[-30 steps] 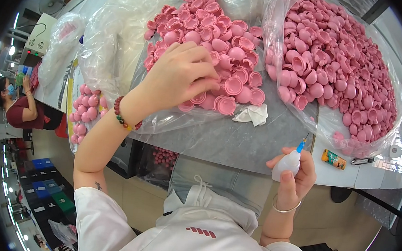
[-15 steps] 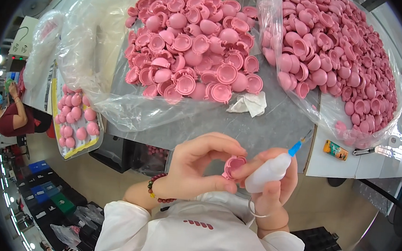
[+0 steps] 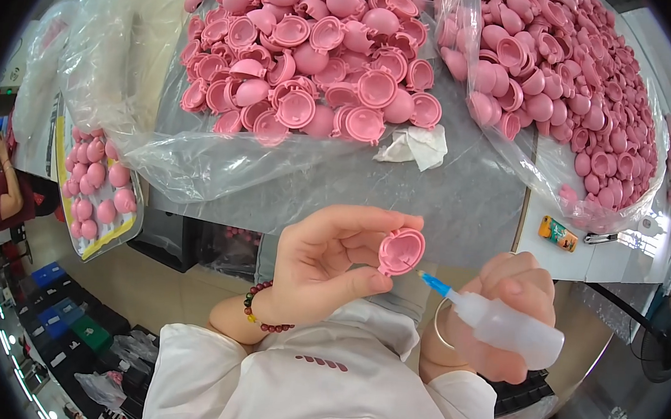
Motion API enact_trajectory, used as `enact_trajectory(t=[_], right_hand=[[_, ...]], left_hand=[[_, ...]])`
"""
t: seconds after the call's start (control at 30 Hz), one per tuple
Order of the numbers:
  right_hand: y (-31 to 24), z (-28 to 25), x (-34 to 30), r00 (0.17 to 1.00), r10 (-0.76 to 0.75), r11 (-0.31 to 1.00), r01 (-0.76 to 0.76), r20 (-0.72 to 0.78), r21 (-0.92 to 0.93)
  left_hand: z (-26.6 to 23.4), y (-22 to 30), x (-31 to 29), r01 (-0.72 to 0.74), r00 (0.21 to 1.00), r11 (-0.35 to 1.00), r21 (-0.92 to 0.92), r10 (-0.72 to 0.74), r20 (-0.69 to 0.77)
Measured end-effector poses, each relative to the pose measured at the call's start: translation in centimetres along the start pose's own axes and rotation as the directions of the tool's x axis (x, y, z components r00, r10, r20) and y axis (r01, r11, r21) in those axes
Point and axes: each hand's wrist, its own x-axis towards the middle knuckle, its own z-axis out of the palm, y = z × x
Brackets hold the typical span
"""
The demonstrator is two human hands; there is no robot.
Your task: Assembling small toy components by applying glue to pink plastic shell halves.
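My left hand (image 3: 331,268) pinches a small pink plastic half-shell (image 3: 401,252) by its edge, hollow side facing me. In my right hand (image 3: 513,302) is a translucent white squeeze bottle (image 3: 511,330) with a blue needle tip (image 3: 435,285). That tip points left toward the shell and stands a little apart from it. Beyond my hands, a heap of pink half-shells (image 3: 308,58) lies on clear plastic sheeting on the grey table (image 3: 306,180). A crumpled white tissue (image 3: 415,146) rests by the heap's near right edge.
A large plastic bag of pink shells (image 3: 565,101) stands at the right. A tray (image 3: 125,232) of rounded pink pieces sits at the left table edge. An orange-green packet (image 3: 558,232) lies right. Another person (image 3: 9,196) is at far left; dark bins (image 3: 74,323) stand below.
The right hand has moved away from the shell, and the bottle has swung from pointing up-right to pointing left at it. The left hand keeps the shell, now turned more face-on.
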Motion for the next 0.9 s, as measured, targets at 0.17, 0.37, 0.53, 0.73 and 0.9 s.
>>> enact_trajectory(t=[0.17, 0.37, 0.53, 0.73, 0.9], right_hand=[[-0.1, 0.7, -0.2, 0.999, -0.043, 0.997, 0.044, 0.01, -0.063], [-0.5, 0.8, -0.1, 1.0, 0.007, 0.996, -0.009, -0.023, -0.089], [-0.2, 0.7, -0.4, 0.999, -0.021, 0.998, 0.019, -0.034, -0.064], [-0.3, 1.0, -0.2, 0.999, 0.005, 0.993, -0.01, -0.049, -0.12], [-0.1, 0.9, -0.3, 0.995, 0.013, 0.992, -0.025, -0.096, -0.124]], left_hand=[[0.2, 0.1, -0.1, 0.022, 1.0, 1.0, -0.008, -0.022, -0.006], [-0.3, -0.2, -0.1, -0.019, 0.996, 0.999, -0.045, 0.023, 0.083], [0.1, 0.0, 0.1, -0.009, 0.999, 0.999, 0.037, 0.008, 0.04], [-0.1, 0.0, 0.1, -0.031, 0.997, 0.997, 0.073, 0.026, 0.072], [-0.3, 0.1, 0.1, -0.049, 0.996, 0.992, 0.116, 0.04, 0.079]])
